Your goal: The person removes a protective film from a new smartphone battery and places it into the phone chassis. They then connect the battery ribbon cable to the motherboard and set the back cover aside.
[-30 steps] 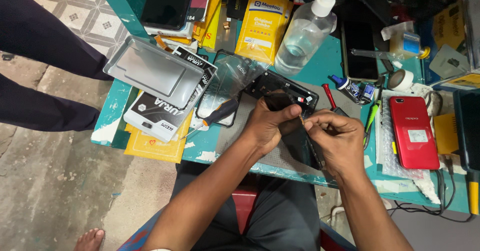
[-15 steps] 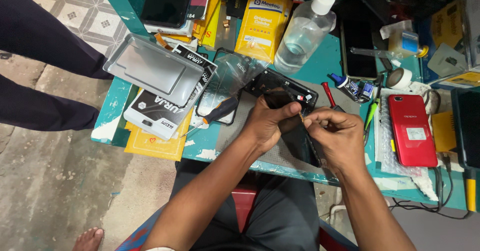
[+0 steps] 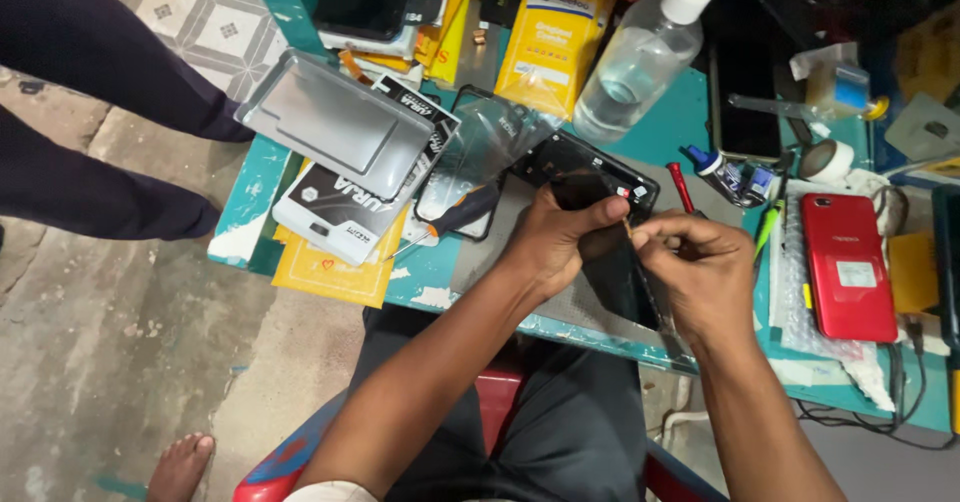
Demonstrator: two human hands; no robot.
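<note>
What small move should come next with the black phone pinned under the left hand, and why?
Probably keep the left hand pressing the black phone down on the grey mat while the right hand draws the thin strip slowly away. The right fingertips pinch something thin at the phone's edge, with both hands close together, so a steady hold should stop the phone from lifting.

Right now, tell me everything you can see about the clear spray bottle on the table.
The spray bottle is clear plastic with a white nozzle on top, tilted toward the upper right. It holds clear liquid. It stands on the teal table at the far side, beside a yellow packet on its left and a dark phone on its right. Neither hand touches it.
</note>
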